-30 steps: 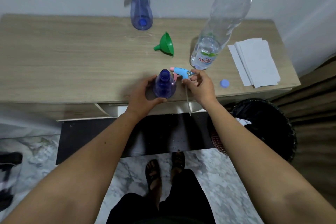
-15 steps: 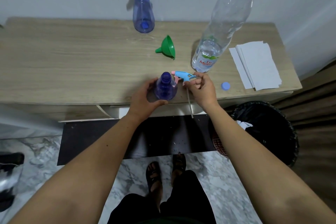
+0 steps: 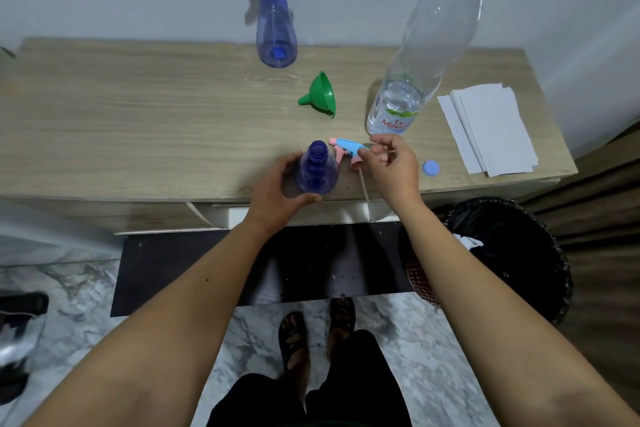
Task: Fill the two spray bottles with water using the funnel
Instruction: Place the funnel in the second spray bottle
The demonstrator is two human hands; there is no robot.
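Head cam looking down at the table: left hand has its grip wrapped around the open spray bottle at the front edge, cap off. Right hand is pinching the blue-pink trigger head just beside it, dip tube hanging over the front edge. Green funnel lies on its side mid-table, the second spray bottle stands at the back edge with its sprayer on, and the big water bottle stands toward the right, uncapped, blue cap near the front edge.
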